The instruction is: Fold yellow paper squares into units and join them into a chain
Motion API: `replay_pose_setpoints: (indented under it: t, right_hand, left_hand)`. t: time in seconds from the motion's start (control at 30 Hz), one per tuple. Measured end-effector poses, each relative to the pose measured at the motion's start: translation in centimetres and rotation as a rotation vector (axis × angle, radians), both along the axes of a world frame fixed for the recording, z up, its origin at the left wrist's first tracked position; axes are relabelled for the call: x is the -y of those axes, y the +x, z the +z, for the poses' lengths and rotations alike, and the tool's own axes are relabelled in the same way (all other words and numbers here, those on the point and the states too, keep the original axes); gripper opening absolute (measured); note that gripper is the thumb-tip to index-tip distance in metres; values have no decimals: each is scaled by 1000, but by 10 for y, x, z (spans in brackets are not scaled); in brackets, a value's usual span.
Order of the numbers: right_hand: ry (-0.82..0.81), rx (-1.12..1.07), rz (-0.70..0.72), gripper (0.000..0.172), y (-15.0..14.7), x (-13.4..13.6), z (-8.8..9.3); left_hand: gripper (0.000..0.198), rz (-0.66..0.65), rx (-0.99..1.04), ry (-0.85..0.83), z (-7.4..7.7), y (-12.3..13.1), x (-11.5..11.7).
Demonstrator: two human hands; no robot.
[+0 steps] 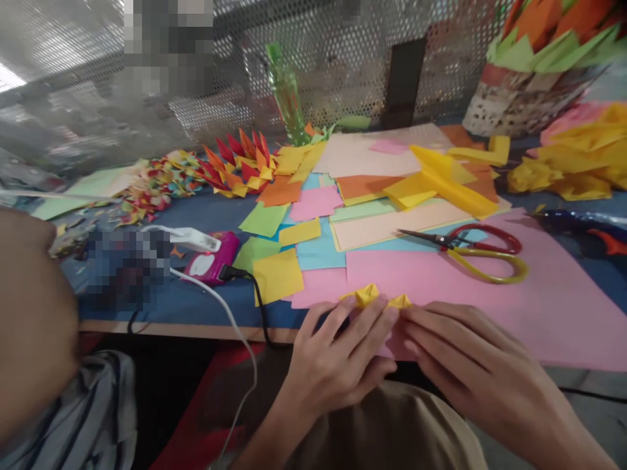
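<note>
My left hand [337,356] and my right hand [465,362] rest side by side at the table's front edge, on a large pink sheet [490,287]. Their fingertips press down together on a small folded yellow paper piece [375,297], whose two points stick out just beyond the fingers. Most of that piece is hidden under the fingers. Both hands have their fingers held close together and bent onto the paper.
Scissors with red and yellow handles [470,251] lie on the pink sheet behind my right hand. Loose coloured sheets [313,202], folded paper spikes [240,163], a green bottle [287,91], a pink device with cables [210,261] and a paper-covered pot [529,85] crowd the blue table. Another person's arm [34,326] is at left.
</note>
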State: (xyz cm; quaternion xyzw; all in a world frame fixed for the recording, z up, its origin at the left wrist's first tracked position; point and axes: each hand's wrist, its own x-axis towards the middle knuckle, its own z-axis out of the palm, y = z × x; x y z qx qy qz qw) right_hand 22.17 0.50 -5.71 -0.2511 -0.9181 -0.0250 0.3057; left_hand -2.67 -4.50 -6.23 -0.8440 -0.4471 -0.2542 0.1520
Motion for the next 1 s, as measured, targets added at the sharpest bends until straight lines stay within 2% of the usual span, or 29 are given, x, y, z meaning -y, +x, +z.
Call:
replay_pose_setpoints:
  t: [0.23,0.33,0.43,0.53,0.67,0.77,0.87,1.0]
  right_hand:
    - [36,-2,-33,33,-8,-6,3]
    - [77,23,-116,37,14,-21,18]
    - [157,-6,-359,35,65,-55,41]
    - [258,-10,-554,28,123,-109,61]
    - [208,160,-523,36,167,-188,70]
    - [178,216,-515,41,184,-230,73]
    - [195,179,-558,39,200,-248,77]
    - [177,146,-517,43,211,-256,75]
  left_hand:
    - [61,93,-52,14,-3,5,1]
    - [73,119,-86,12,2,-2,-4]
    - [82,126,-132,26,7,-11,-10]
    - [88,116,-208,52,9,-16,-13]
    - [91,107,-226,114,5,-23,-17]
    - [81,130,-196,149,-3,-33,-20]
    - [73,129,-156,127,-10,-45,-21]
    - [69,49,-68,127,-15,-49,-19]
